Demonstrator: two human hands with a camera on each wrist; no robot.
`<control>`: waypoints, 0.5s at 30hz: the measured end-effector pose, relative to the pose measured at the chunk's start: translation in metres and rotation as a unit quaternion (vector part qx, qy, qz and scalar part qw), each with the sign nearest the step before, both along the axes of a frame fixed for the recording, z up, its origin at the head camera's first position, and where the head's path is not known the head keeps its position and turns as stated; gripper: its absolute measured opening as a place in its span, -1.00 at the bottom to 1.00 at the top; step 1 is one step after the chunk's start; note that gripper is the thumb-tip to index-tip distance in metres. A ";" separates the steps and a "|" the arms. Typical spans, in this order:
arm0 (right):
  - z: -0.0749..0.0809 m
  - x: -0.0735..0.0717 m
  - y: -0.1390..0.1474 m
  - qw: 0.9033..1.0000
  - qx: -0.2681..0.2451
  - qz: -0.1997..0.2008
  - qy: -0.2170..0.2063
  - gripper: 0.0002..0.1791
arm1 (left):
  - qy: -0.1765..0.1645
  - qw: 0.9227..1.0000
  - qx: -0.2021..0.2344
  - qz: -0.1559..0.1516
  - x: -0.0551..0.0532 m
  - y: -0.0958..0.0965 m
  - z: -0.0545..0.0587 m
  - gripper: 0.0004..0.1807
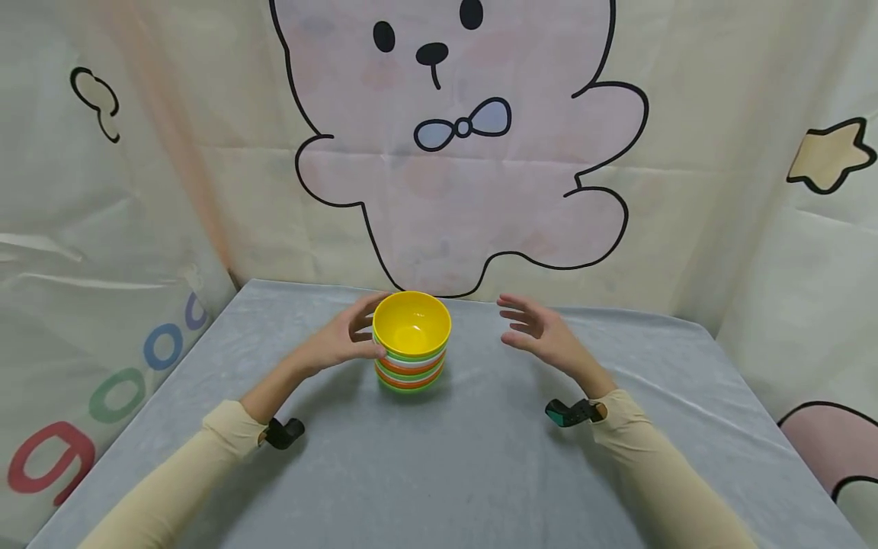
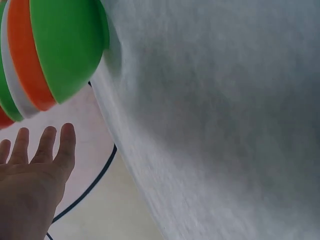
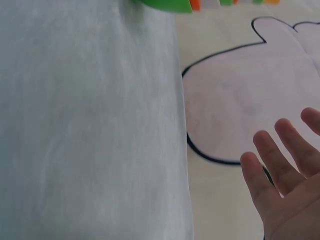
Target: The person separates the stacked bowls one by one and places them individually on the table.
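A stack of nested bowls (image 1: pixel 411 328) stands on the grey-blue cloth, its top bowl yellow inside, with green, white and orange rims below. At the stack's left side is my left hand (image 1: pixel 346 332), fingers fairly straight and spread, fingertips and thumb right at the upper rims. The left wrist view shows the same bowls (image 2: pixel 65 45) from the side, the lowest green, above the extended fingers (image 2: pixel 65 145). To the right of the stack, apart from it, my right hand (image 1: pixel 545 335) hovers with relaxed, spread fingers, holding nothing. Its fingers (image 3: pixel 270 160) also show in the right wrist view.
The bowls stand toward the back of the cloth-covered table (image 1: pixel 439 473). Right behind it hangs a curtain (image 1: pixel 686 191) printed with a cartoon bear; more printed curtain (image 1: pixel 103 252) hangs along the left side. Each wrist wears a dark strapped device (image 1: pixel 284 433).
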State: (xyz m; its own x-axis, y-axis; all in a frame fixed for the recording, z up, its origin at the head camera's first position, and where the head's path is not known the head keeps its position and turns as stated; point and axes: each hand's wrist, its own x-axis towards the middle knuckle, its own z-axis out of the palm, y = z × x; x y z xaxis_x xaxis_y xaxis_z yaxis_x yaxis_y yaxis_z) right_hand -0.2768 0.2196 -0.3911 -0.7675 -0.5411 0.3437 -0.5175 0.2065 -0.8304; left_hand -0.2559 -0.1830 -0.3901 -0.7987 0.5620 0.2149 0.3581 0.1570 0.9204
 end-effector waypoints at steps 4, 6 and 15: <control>0.001 -0.001 -0.017 1.000 0.004 0.014 -0.001 -0.17 | 0.002 1.000 0.006 -0.006 -0.002 0.005 -0.005 0.01; 0.002 -0.001 -0.027 1.000 0.007 0.022 -0.002 -0.12 | 0.004 1.000 0.010 -0.007 -0.002 0.006 -0.006 0.04; 0.006 -0.001 -0.061 0.998 -0.012 0.063 0.003 0.00 | 0.018 0.999 0.036 -0.032 -0.002 0.015 -0.004 0.10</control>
State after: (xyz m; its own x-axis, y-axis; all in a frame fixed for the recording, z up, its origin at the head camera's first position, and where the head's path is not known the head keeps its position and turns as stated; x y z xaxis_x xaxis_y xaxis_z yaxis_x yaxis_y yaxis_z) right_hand -0.2774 0.1581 -0.3852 -0.6919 -0.6244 0.3624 -0.5428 0.1189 -0.8314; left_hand -0.2577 -0.1676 -0.3942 -0.7523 0.5943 0.2843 0.3980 0.0661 0.9150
